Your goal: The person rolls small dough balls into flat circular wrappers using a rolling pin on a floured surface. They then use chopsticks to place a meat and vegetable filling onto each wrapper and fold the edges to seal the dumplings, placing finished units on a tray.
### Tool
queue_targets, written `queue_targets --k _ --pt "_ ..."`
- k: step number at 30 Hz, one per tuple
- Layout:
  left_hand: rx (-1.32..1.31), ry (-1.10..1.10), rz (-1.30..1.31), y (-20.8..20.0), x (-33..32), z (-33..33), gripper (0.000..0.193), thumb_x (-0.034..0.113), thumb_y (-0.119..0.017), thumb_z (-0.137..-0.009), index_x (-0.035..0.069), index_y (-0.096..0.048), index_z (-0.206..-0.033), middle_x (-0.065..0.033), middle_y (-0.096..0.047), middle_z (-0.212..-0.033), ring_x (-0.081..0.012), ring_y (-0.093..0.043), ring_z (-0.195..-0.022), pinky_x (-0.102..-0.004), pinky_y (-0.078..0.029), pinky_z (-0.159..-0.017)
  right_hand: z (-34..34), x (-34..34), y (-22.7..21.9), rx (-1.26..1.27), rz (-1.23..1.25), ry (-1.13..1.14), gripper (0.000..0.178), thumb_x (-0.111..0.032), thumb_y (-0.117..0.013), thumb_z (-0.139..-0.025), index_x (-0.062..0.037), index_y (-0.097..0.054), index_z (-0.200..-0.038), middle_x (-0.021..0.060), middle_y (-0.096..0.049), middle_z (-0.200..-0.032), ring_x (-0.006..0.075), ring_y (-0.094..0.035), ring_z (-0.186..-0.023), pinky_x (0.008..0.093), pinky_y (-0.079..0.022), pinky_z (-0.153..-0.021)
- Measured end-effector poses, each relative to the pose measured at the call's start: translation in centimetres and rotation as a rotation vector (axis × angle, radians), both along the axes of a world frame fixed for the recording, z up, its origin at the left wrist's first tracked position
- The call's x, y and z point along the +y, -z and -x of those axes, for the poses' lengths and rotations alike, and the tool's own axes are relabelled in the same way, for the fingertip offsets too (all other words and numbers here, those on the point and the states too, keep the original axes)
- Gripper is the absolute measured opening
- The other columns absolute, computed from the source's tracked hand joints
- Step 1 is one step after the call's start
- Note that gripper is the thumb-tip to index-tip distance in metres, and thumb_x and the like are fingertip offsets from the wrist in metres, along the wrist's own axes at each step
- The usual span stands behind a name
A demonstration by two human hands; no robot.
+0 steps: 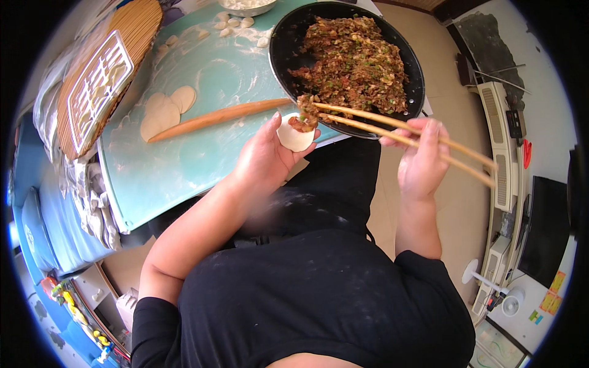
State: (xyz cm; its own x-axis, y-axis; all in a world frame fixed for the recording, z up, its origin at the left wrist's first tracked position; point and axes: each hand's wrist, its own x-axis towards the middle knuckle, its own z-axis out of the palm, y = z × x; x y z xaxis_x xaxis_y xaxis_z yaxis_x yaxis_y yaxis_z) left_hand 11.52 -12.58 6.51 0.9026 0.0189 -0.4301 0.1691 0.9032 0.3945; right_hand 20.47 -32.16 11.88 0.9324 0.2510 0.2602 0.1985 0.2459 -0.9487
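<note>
A round dumpling wrapper (296, 141) rests across the fingers of my left hand (269, 152), its thumb along the wrapper's edge. In my right hand (423, 158) is a pair of wooden chopsticks (374, 127), gripped near the middle. Their tips hold a lump of brown meat filling (305, 116) over the wrapper, and some of it touches the dough. Just beyond both hands stands a black pan (284, 69) heaped with chopped filling (362, 61) flecked with green. A tapered wooden rolling pin (221, 118) lies left of my left hand, one end near the pan.
Several flat wrappers (163, 114) overlap beside the rolling pin on a floury green mat (141, 191). Small dough pieces (233, 23) lie farther back, near a metal bowl (248, 7) of flour. A woven tray (101, 73) stands at the left. Tiled floor (448, 92) extends to the right.
</note>
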Motion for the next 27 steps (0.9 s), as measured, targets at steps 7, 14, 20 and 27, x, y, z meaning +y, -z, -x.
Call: queue_targets --k 7,14,20,27 --pt "-0.029 -0.12 0.086 -0.8 1.1 0.9 0.052 0.036 -0.02 -0.099 -0.007 -0.035 -0.124 -0.021 -0.048 -0.121 -0.0344 -0.051 -0.111 -0.0416 -0.042 -0.098 3.9 1.6 0.8 -1.114 0.398 -0.275 0.026 -0.027 -0.061 -0.085 -0.0014 -0.057 -0.086 0.0101 -0.059 -0.073 0.0269 -0.063 -0.064 0.0341 -0.055 -0.057" --pt "-0.01 -0.205 0.081 -1.4 1.9 1.5 0.052 0.035 -0.019 -0.099 -0.008 -0.036 -0.123 -0.0237 -0.047 -0.121 -0.0355 -0.05 -0.113 -0.0423 -0.041 -0.098 4.1 2.3 -1.0 -1.193 0.454 -0.418 0.03 -0.031 -0.064 -0.082 -0.0027 -0.057 -0.09 0.0093 -0.058 -0.076 0.0253 -0.061 -0.067 0.0339 -0.054 -0.061" --pt "-0.031 -0.196 0.045 -1.9 2.5 2.0 0.048 0.033 -0.02 -0.099 -0.005 -0.035 -0.125 -0.0219 -0.047 -0.123 -0.0347 -0.05 -0.113 -0.0411 -0.044 -0.095 2.2 0.9 -2.1 -0.692 0.175 -0.181 0.03 -0.024 -0.042 -0.095 0.0015 -0.056 -0.088 0.0141 -0.056 -0.078 0.0243 -0.061 -0.064 0.0342 -0.054 -0.054" --pt "0.028 -0.227 -0.004 -0.2 3.5 1.7 0.048 0.034 -0.022 -0.099 -0.004 -0.034 -0.126 -0.0226 -0.046 -0.124 -0.034 -0.051 -0.111 -0.0407 -0.044 -0.095 1.0 0.2 -0.3 -0.583 0.083 -0.144 0.037 -0.03 -0.038 -0.097 0.0039 -0.051 -0.088 0.0168 -0.053 -0.076 0.0236 -0.056 -0.055 0.0338 -0.054 -0.051"
